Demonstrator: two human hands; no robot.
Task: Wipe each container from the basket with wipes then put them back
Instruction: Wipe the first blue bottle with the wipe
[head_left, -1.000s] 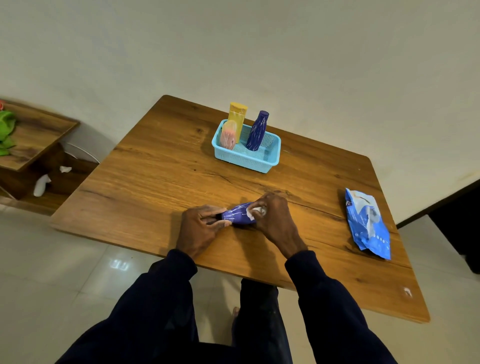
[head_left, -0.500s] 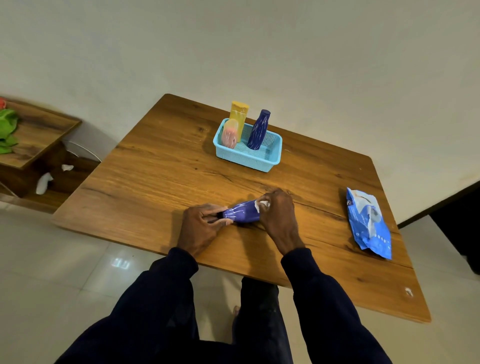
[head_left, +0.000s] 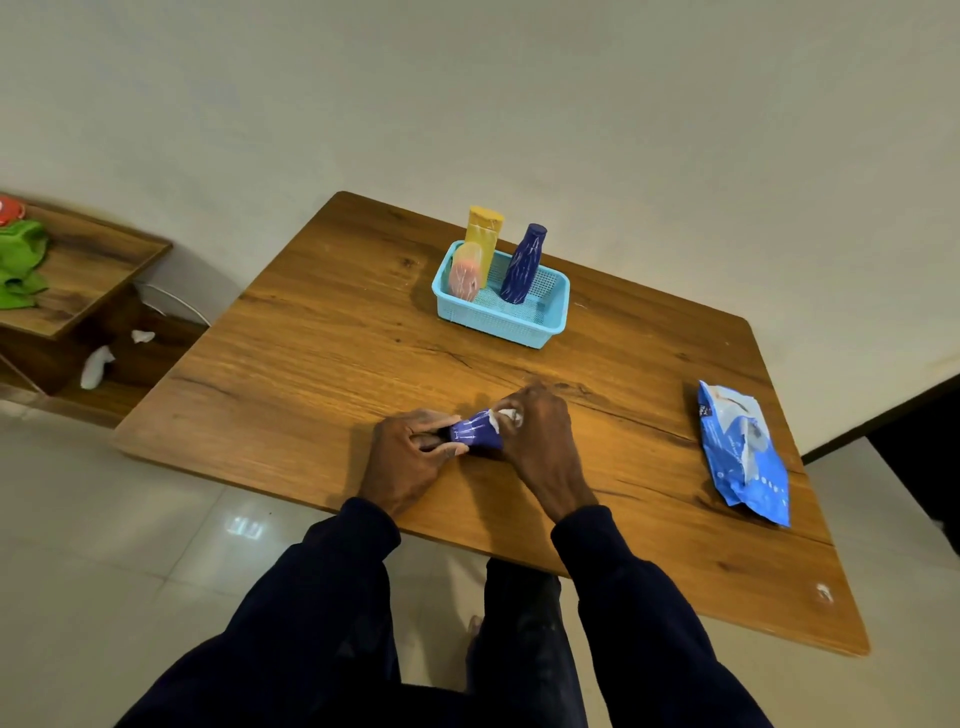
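Left hand (head_left: 410, 457) fingers pinched the bottle (head_left: 475, 435) neck; right hand (head_left: 535, 431) fingers pressed a wipe (head_left: 506, 415) against it, above the desk (head_left: 322, 374).

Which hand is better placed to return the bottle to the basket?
Probably left: the left hand grips the bottle, the right hand holds the wipe against it; the basket is straight ahead of both.

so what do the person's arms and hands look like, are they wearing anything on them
Both arms are covered by long, plain, dark navy sleeves, the left sleeve and the right sleeve, which end at the wrists. The left hand and right hand are bare; no gloves or rings show.
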